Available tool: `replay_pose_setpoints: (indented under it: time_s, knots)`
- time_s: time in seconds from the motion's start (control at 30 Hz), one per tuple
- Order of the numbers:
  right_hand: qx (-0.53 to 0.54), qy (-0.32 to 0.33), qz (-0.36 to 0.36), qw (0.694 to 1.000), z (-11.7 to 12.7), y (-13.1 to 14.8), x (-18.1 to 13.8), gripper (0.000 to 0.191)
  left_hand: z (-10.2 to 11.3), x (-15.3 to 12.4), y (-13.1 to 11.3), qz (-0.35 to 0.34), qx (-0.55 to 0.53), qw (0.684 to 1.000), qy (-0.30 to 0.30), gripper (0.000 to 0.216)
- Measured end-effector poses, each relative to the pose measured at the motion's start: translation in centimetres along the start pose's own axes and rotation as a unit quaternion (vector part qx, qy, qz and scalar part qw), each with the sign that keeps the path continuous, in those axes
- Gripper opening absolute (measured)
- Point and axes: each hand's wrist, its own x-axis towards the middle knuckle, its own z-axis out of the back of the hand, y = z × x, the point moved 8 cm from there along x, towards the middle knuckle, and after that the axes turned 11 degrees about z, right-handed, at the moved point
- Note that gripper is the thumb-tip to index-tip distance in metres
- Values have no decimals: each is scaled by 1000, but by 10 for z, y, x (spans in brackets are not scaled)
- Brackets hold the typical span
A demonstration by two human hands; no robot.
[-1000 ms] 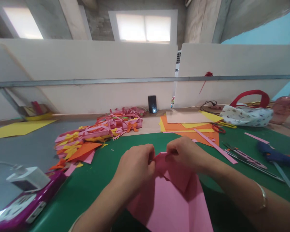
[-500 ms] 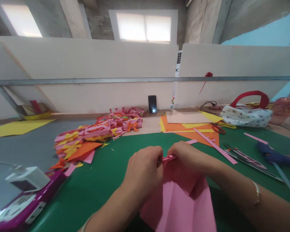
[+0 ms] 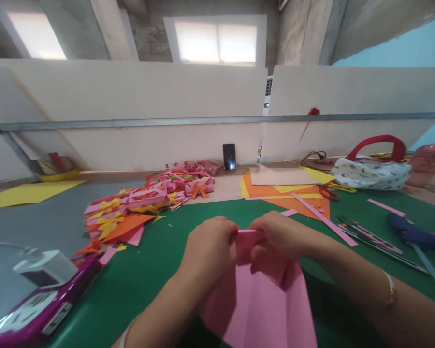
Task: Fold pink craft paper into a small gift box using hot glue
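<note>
Along the near left of the worktop (image 3: 141, 275), a purple power strip (image 3: 39, 308) carries a white charger (image 3: 49, 270); beyond it and to the right lies a heap of paper pieces (image 3: 145, 193) in pink, orange and yellow; then comes the pink sheet (image 3: 261, 311), at the near middle, between the two hands, its lower part running out of view; over the last half second the gap between the hands has widened, and the upper edge, bunched narrow before, now stretches as a flat band between them; I take this to mean that the fold is being drawn straight and evened out, and is not finished; the left hand (image 3: 212, 251) is curled inward, pinching the band's left end, though its fingertips are mostly hidden; the right hand (image 3: 281, 237) has its fingers bent close together, gripping the edge from above, with one or more fingertips showing lower against the folded flap; neither hand is spread; farther right are orange paper (image 3: 296, 205), a long pink strip (image 3: 326, 221) lying partly across it, a slim metal tool (image 3: 387, 254) and a blue glue gun (image 3: 416, 234).
</note>
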Motion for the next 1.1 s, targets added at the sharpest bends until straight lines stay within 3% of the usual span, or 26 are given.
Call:
replay_pose_setpoints:
  time_s: [0.1, 0.17, 0.23, 0.4, 0.6, 0.73, 0.8, 0.93, 1.1]
  knots:
    - [-33, 27, -51, 998, 4, -8, -2, 20, 8, 2, 7, 26, -12, 999, -26, 26]
    - [-24, 47, -59, 997, 4, -7, -2, 15, 9, 2, 8, 25, -19, 999, -27, 29]
    - [-14, 54, -59, 997, 4, -5, -3, 8, 8, 3, 8, 19, -26, 999, -24, 30]
    - [-41, 70, -32, 996, 2, -3, -4, 15, 3, 4, 6, 12, -31, 999, -14, 31]
    - [-163, 33, 4, 986, 5, -8, -7, 16, 0, 0, -6, -36, -22, 999, 0, 29]
    - [-81, -9, 46, 996, 9, 8, -5, 10, -4, -1, -10, -31, 6, 999, 9, 26]
    - [-24, -19, 61, 998, 11, 18, -2, 23, -5, 0, -9, -23, 19, 1000, 6, 25]
    - [-78, -12, 10, 997, 13, 18, 2, 42, -3, 0, -7, -7, 33, 999, -16, 27]
    - [-170, -32, 3, 985, 15, 17, 2, 41, -5, -1, -8, 6, 32, 999, -5, 23]
